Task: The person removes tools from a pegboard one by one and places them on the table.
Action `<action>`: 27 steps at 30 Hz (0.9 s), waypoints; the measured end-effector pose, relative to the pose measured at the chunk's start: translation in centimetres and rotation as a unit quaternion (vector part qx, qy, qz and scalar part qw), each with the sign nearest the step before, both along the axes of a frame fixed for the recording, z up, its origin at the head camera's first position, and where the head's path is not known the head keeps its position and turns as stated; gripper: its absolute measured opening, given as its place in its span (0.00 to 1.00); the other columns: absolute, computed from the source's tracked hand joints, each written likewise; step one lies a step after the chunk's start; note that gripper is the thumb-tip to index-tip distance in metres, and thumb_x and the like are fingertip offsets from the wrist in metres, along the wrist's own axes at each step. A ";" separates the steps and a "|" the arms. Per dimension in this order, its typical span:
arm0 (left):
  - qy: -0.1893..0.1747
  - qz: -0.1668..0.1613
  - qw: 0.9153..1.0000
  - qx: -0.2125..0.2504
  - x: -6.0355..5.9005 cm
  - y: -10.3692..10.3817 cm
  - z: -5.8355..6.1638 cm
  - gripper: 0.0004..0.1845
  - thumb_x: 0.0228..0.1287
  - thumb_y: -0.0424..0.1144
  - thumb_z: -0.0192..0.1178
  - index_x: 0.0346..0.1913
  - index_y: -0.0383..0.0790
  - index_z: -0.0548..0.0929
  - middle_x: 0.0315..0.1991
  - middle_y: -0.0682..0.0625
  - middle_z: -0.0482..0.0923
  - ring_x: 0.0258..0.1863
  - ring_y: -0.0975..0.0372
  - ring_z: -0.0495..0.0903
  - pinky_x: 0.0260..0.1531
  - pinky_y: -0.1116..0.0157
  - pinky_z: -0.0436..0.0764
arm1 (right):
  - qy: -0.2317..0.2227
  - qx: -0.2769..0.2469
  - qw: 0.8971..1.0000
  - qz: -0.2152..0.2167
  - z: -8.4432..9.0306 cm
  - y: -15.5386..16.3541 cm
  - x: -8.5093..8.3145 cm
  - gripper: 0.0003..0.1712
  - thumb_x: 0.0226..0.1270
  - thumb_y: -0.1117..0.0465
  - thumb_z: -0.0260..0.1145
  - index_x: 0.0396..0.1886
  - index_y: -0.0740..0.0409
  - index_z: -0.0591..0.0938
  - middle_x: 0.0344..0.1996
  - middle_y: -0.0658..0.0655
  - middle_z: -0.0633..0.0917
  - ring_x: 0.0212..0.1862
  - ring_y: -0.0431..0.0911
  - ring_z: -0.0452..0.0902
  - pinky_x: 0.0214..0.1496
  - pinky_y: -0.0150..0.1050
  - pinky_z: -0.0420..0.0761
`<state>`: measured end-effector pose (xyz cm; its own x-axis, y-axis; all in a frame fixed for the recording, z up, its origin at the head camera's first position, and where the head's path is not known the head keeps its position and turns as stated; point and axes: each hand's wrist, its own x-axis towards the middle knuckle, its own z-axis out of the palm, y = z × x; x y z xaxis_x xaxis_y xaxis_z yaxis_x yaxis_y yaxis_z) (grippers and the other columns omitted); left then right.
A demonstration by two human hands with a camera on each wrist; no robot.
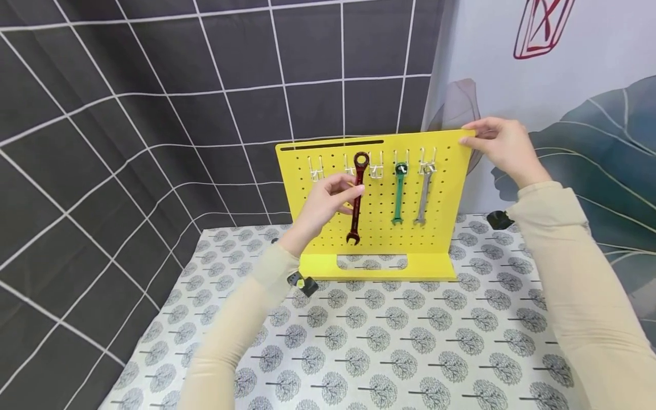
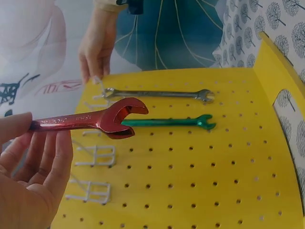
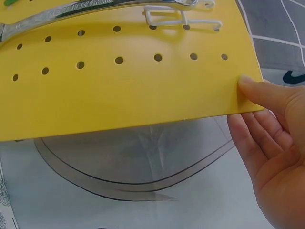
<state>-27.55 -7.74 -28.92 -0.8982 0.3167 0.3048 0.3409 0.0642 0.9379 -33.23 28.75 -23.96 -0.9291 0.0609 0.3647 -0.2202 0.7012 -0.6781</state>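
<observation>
A yellow pegboard (image 1: 379,228) stood upright on the table (image 1: 410,353), which wore a cloth printed with small trees. The left hand (image 1: 328,199) gripped a red wrench (image 1: 357,196) by the middle of its shaft, thumb and fingers curled round it, at about nine o'clock on the board's face. The wrench hung nearly vertical, its ring end at twelve o'clock up among the white hooks (image 1: 376,168) and its open jaw at six o'clock, near the board's foot. Just to its three o'clock side a green wrench (image 1: 398,193) hung from a hook, and beyond that a silver wrench (image 1: 423,193), each apart from the others. The right hand (image 1: 499,145) held the board's top corner at about two o'clock, thumb pressed on the front face and fingers behind the edge. Behind the board hung a dark gridded cloth (image 1: 154,114) and a pale leaf-painted backdrop (image 1: 589,114).
</observation>
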 end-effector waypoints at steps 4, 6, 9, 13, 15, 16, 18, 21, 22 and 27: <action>0.008 0.015 1.000 -0.008 0.1 -1.8 0.9 0.10 0.68 0.38 0.66 0.47 0.37 0.83 0.38 0.47 0.82 0.40 0.57 0.82 0.37 0.56 0.89 | 0.002 0.000 1.000 0.001 -0.1 0.2 0.0 0.29 0.67 0.45 0.71 0.63 0.53 0.81 0.46 0.49 0.85 0.44 0.33 0.74 0.43 0.32 0.70; 0.010 0.031 0.999 -0.014 0.2 -2.8 1.3 0.11 0.68 0.39 0.67 0.48 0.37 0.84 0.38 0.47 0.82 0.40 0.57 0.82 0.38 0.57 0.88 | 0.005 -0.001 1.000 0.002 -0.1 0.2 0.0 0.29 0.67 0.45 0.71 0.63 0.53 0.82 0.44 0.48 0.84 0.44 0.34 0.74 0.43 0.32 0.70; 0.018 0.055 0.998 -0.018 0.3 -4.4 1.8 0.12 0.67 0.40 0.68 0.48 0.37 0.84 0.38 0.47 0.82 0.39 0.57 0.83 0.38 0.57 0.88 | 0.008 -0.002 1.000 0.005 -0.1 0.2 0.0 0.29 0.67 0.46 0.71 0.63 0.53 0.82 0.43 0.47 0.84 0.43 0.33 0.74 0.43 0.32 0.70; 0.023 0.082 0.996 -0.015 0.5 -6.6 2.2 0.12 0.67 0.40 0.68 0.48 0.37 0.85 0.37 0.46 0.83 0.37 0.56 0.83 0.37 0.58 0.88 | 0.005 0.002 1.000 0.005 0.0 0.1 0.1 0.29 0.67 0.45 0.70 0.63 0.53 0.81 0.43 0.48 0.84 0.43 0.33 0.74 0.44 0.32 0.70; 0.023 0.096 0.995 -0.015 0.8 -7.6 2.5 0.12 0.67 0.40 0.68 0.47 0.36 0.85 0.36 0.47 0.83 0.35 0.57 0.83 0.35 0.60 0.88 | 0.003 0.003 1.000 0.005 0.0 0.1 0.2 0.30 0.67 0.45 0.70 0.63 0.54 0.81 0.44 0.48 0.85 0.43 0.33 0.75 0.44 0.32 0.70; 0.023 0.102 0.994 -0.014 0.9 -8.1 2.6 0.11 0.67 0.39 0.68 0.47 0.37 0.84 0.36 0.48 0.83 0.34 0.58 0.83 0.34 0.60 0.88 | 0.002 0.003 1.000 0.005 -0.1 0.1 0.2 0.30 0.67 0.44 0.70 0.63 0.54 0.81 0.43 0.48 0.85 0.43 0.33 0.75 0.44 0.32 0.70; 0.025 0.114 0.993 -0.011 1.2 -9.2 2.8 0.10 0.67 0.38 0.68 0.46 0.36 0.84 0.35 0.49 0.83 0.32 0.59 0.83 0.33 0.62 0.88 | 0.001 0.003 1.000 0.006 -0.1 0.1 0.2 0.30 0.67 0.45 0.70 0.63 0.53 0.82 0.42 0.46 0.85 0.43 0.33 0.75 0.43 0.32 0.70; 0.032 0.136 0.990 -0.007 1.6 -10.7 3.0 0.09 0.66 0.37 0.68 0.45 0.38 0.85 0.36 0.48 0.84 0.31 0.60 0.82 0.31 0.65 0.87 | 0.004 0.003 1.000 0.009 0.0 0.2 0.0 0.29 0.66 0.45 0.71 0.63 0.53 0.82 0.40 0.44 0.85 0.42 0.33 0.74 0.43 0.33 0.69; 0.034 0.144 0.989 -0.008 1.6 -11.3 3.0 0.08 0.67 0.38 0.68 0.45 0.39 0.85 0.37 0.48 0.84 0.31 0.61 0.82 0.32 0.65 0.87 | 0.004 0.002 1.000 0.009 0.0 0.2 0.1 0.29 0.66 0.45 0.71 0.63 0.53 0.82 0.40 0.43 0.84 0.42 0.33 0.74 0.43 0.33 0.69; 0.041 0.178 0.983 -0.024 2.1 -14.0 2.4 0.07 0.67 0.40 0.68 0.45 0.43 0.86 0.39 0.50 0.84 0.33 0.61 0.81 0.33 0.67 0.87 | -0.001 0.000 1.000 0.010 -0.1 0.3 0.2 0.29 0.67 0.45 0.70 0.63 0.53 0.82 0.41 0.43 0.85 0.42 0.31 0.74 0.44 0.32 0.69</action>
